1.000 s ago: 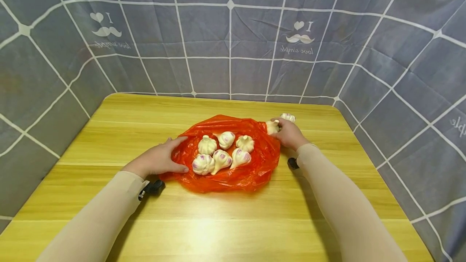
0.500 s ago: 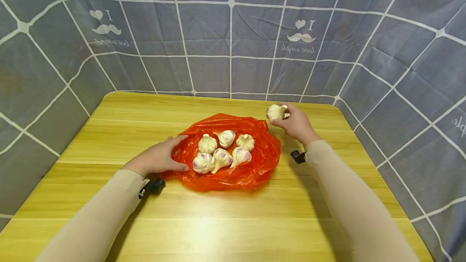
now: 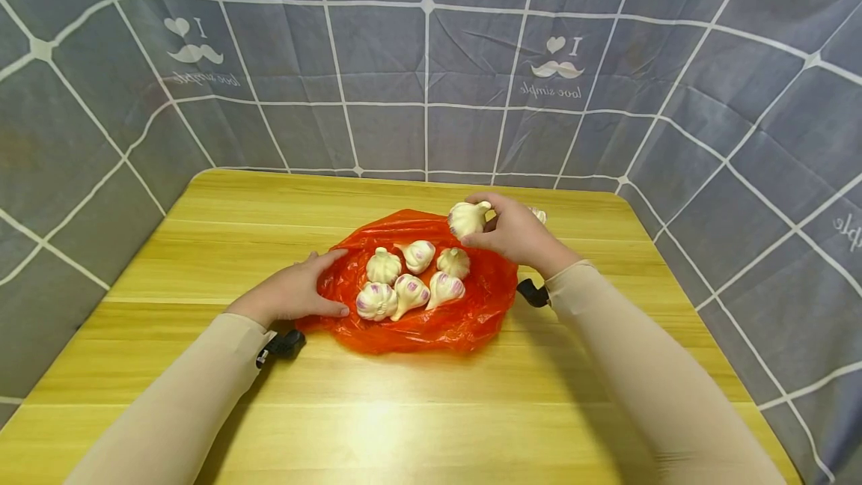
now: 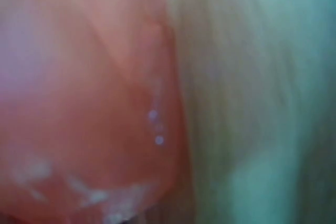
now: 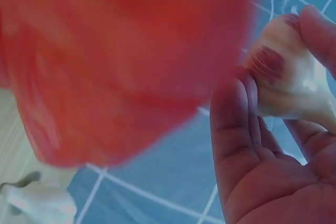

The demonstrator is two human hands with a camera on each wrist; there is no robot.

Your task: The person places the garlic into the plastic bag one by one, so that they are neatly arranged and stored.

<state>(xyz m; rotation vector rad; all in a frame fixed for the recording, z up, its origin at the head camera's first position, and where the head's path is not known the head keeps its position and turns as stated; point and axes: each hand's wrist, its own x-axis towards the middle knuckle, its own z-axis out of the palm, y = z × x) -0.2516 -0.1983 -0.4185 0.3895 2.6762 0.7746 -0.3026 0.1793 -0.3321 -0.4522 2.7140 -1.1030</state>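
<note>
A crumpled red plastic bag [image 3: 488, 305] lies spread on the table, its mouth upward. Several garlic bulbs [image 3: 411, 294] with purple streaks sit inside it. My right hand [image 3: 518, 234] pinches another garlic bulb [image 3: 466, 220] above the bag's back right edge. The right wrist view shows that bulb [image 5: 278, 77] between thumb and fingertips, its stem toward the palm. At the bag's left rim rests my left hand [image 3: 292, 292], thumb and index finger spread apart over the plastic. The left wrist view is too blurred to show its other fingers; red plastic [image 4: 105, 145] fills its left side.
One more garlic bulb [image 3: 539, 213] stands on the table behind my right hand, mostly hidden by it. A wooden table [image 3: 377, 425] spreads around the bag. Grey curtain [image 3: 377, 58] with white grid lines borders it at the back and sides.
My right hand picked up a garlic bulb at the bag's right edge, lifted it back and right, then carried it left over the bag. My left hand and the bag stay put.
</note>
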